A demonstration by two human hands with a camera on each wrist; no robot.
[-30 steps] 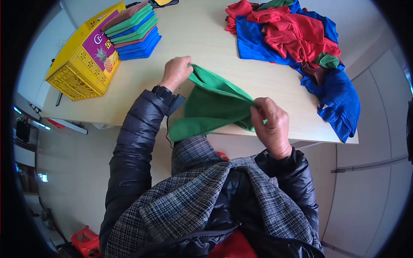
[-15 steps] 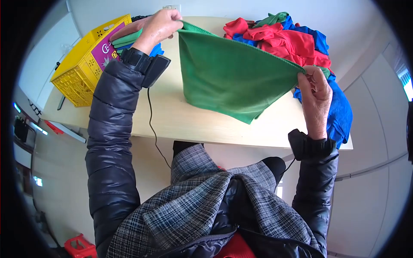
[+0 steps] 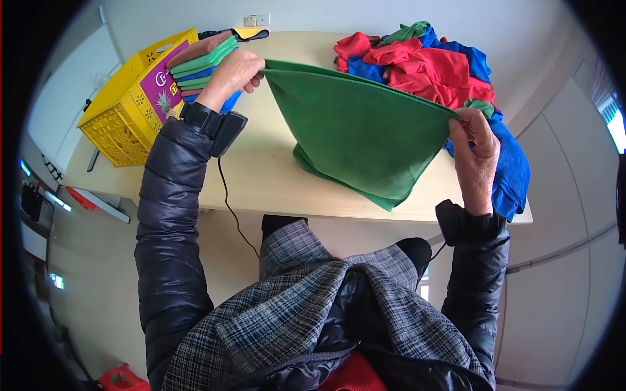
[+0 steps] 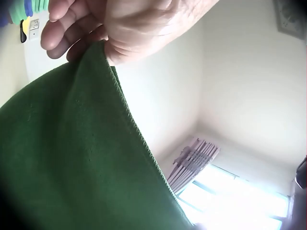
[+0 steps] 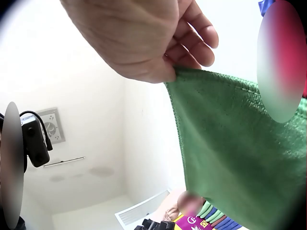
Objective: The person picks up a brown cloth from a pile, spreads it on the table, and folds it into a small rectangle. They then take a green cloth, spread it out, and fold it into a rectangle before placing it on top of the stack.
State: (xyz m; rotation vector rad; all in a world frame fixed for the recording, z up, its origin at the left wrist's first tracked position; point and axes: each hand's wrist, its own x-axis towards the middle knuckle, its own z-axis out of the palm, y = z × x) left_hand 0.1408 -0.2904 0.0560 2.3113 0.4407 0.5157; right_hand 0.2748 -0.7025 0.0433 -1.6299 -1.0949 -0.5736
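A green cloth (image 3: 358, 130) with a stitched hem hangs stretched between both hands above the table's near half. My left hand (image 3: 234, 75) pinches its upper left corner, and my right hand (image 3: 476, 153) pinches the upper right corner. The cloth's lower part droops close over the tabletop and folds back at the left. In the left wrist view the corner runs up between the thumb and fingers of the left hand (image 4: 120, 28). The right wrist view has the right hand (image 5: 144, 38) gripping its corner between thumb and fingers.
Behind my left hand stands a stack of folded cloths (image 3: 203, 62) beside a yellow crate (image 3: 120, 114). A heap of loose red, blue and green cloths (image 3: 437, 68) lies at the back right of the table (image 3: 261, 176). A red stool (image 3: 124, 378) is on the floor at lower left.
The green cloth went from bunched low near the lap to spread out between raised hands. Since half a second ago the left hand has come down somewhat, and the cloth's lower edge has swung nearer.
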